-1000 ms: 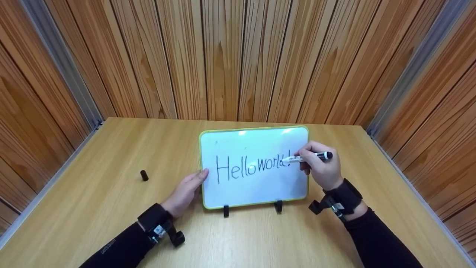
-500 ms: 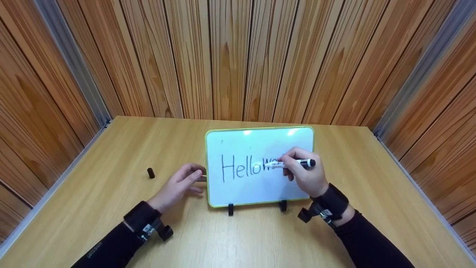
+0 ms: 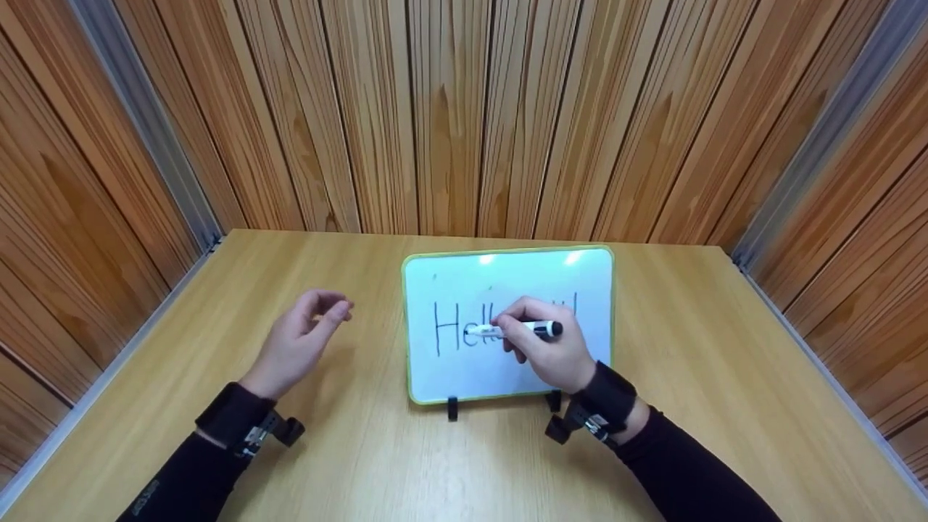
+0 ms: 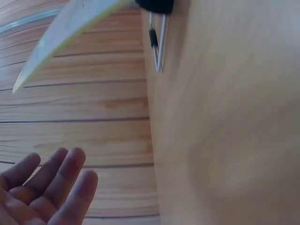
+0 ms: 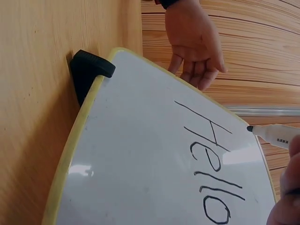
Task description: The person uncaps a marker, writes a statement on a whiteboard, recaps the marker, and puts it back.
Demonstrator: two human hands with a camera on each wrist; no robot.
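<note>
A small whiteboard [image 3: 507, 377] with a yellow-green rim leans on a stand, bearing handwritten "Hello" and further letters partly covered by my right hand [image 3: 554, 351]. That hand pinches a white marker [image 3: 484, 330] with a black end, its bare tip pointing left in front of the board. In the right wrist view, the marker [image 5: 279, 135] has its dark tip near the board's rim; contact cannot be told. Left of the board, my left hand [image 3: 293, 344] is raised above the table, fingers loosely bent. The left wrist view shows those fingers [image 4: 70, 171] holding nothing.
Black feet [image 3: 452, 409] of the stand grip the board's lower edge. In the left wrist view, a wire leg [image 4: 160, 51] shows behind it. Wood-patterned panels [image 3: 446, 116] enclose the wooden table [image 3: 406, 464] at the back and sides.
My left hand has left the board's edge and moved left, where the small black cap seen before is now out of sight. My right hand has carried the marker left across the writing.
</note>
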